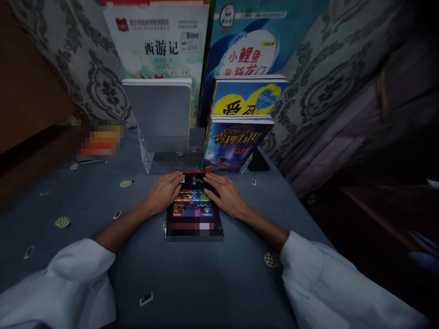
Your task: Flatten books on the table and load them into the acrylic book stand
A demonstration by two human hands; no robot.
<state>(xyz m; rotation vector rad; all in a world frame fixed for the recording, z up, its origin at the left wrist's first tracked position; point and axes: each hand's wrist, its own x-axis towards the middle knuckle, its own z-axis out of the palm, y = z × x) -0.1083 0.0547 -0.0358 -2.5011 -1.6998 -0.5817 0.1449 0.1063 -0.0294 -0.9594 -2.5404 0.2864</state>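
A black book [193,210] with a red far edge and small colourful pictures lies flat on the table in front of me. My left hand [166,193] rests on its far left side, fingers stretched out and lying flat. On the far right side lies my right hand [227,196], its fingers also extended over the cover. Both hands touch the book without wrapping round it. Just beyond them stands a clear stepped book stand [146,153], with a dark blue book [235,144] upright on its right side.
Behind that book stands a blue and yellow book [247,98]. Taller at the back are a pale green book [157,34] and a teal book [298,23]. A blurred orange-red item [99,141] lies at left. Patterned curtains [109,89] hang behind the grey-blue tablecloth [192,283].
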